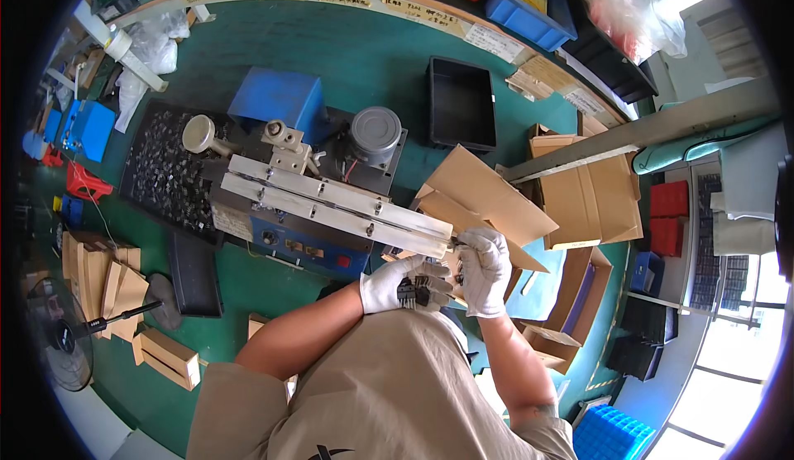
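Two gloved hands work over a green bench [347, 55] carrying a blue machine [306, 204] with a pale rail [331, 204]; bins and cartons surround it. Left hand [397, 285], cupped, holds small dark parts [411, 293] at the rail's end. Right hand [484, 268], fingers curled, pinches near the rail tip; its contents cannot be seen.

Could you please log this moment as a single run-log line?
left hand: holds small dark parts | right hand: at end of metal rail | open cardboard box beside
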`<control>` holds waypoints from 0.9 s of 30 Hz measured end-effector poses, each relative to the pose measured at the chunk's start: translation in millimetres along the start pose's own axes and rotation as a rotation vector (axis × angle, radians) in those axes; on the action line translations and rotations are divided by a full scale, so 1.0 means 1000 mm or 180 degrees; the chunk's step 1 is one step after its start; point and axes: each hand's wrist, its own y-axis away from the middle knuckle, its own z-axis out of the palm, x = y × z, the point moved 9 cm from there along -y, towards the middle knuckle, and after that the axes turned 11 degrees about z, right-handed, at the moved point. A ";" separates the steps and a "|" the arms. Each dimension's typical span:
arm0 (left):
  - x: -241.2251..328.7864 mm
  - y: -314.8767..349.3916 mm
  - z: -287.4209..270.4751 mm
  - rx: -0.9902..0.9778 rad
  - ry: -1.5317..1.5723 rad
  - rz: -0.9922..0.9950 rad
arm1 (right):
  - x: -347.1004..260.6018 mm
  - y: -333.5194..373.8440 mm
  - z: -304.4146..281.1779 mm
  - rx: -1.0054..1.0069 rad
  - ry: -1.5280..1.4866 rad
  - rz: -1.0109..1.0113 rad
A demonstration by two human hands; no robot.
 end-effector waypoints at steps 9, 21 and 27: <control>0.005 0.008 0.006 -0.0109 0.0087 0.0022 | 0.016 0.012 0.009 0.0404 -0.0782 0.0646; 0.016 0.037 0.002 0.0072 0.0088 0.0097 | -0.115 -0.022 0.065 -0.0453 0.0944 -0.0535; 0.054 0.070 0.019 -0.0277 -0.1618 0.1103 | -0.144 -0.048 0.178 -0.0874 0.2047 -0.0935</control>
